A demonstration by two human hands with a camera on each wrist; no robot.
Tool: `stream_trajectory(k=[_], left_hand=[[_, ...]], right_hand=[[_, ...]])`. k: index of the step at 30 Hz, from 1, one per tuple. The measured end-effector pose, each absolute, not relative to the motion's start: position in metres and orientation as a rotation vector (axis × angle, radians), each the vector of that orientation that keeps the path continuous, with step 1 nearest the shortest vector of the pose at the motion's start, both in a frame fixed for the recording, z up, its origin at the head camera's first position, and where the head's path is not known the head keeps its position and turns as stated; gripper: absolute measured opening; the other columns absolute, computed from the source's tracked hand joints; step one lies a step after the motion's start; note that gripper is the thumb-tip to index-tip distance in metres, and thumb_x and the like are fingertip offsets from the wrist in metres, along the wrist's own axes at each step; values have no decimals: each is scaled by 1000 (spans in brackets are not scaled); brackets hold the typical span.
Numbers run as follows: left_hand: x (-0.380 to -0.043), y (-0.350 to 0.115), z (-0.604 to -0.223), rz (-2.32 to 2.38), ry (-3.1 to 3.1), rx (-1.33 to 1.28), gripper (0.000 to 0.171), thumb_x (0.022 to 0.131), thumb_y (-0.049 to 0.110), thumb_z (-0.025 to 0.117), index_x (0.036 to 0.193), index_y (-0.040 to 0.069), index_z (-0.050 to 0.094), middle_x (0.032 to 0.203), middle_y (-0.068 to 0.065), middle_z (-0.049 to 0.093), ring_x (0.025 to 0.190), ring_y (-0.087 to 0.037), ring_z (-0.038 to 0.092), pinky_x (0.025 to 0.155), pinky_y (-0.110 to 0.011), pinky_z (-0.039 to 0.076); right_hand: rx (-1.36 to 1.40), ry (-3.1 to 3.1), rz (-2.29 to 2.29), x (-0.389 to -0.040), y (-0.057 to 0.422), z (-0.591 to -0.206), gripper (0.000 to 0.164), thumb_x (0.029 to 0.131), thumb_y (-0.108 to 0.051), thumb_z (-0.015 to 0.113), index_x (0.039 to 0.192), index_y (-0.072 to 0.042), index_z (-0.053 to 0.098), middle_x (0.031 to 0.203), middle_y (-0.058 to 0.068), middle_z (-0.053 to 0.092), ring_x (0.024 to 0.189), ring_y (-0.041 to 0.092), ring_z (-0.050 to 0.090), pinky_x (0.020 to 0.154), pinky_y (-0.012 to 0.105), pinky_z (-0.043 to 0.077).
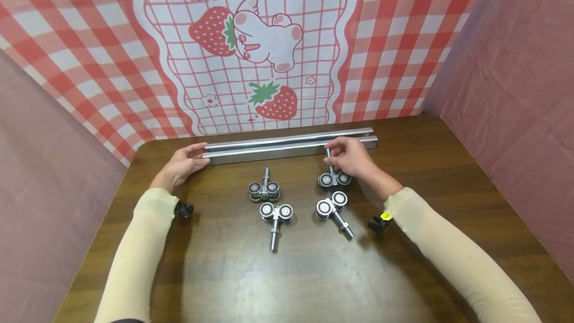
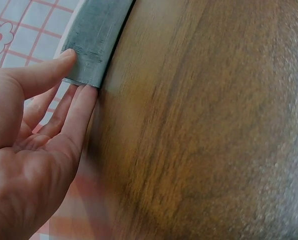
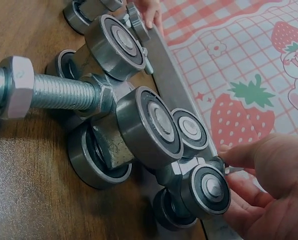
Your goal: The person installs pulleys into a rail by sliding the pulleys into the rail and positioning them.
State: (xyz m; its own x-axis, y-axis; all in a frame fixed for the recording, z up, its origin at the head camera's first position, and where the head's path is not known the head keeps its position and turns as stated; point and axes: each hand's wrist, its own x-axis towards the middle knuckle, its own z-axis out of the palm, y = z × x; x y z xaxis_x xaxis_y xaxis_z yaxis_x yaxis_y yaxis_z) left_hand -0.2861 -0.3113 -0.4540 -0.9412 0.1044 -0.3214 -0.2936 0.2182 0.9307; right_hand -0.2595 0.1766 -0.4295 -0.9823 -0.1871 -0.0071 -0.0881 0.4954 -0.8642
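Your head camera looks forward and down over the tabletop (image 1: 215,263), while your close-up wrist cameras both see the metal rail (image 1: 269,154).

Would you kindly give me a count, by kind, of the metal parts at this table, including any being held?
Roller trolleys: 4
Slotted metal rail: 1
Total: 5

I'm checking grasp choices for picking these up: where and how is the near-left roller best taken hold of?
Probably by its bolt, coming from the person's side of the table. The roller lies with that bolt pointing toward the person, a slim shaft extending clear of the wheels, whose round shape might turn if gripped.
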Motion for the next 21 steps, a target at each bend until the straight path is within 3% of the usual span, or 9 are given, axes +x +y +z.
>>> stream_trajectory(k=[21], left_hand=[[-289,-313,-457,1788,2174,-186,78,112,-4,62,180,8,26,185,-26,29,106,12,61,97,-6,63]], right_hand=[[-358,2747,-1570,-259,178,-429,31,95,7,83,124,13,72,99,21,73,71,-1,64,64,11,61]])
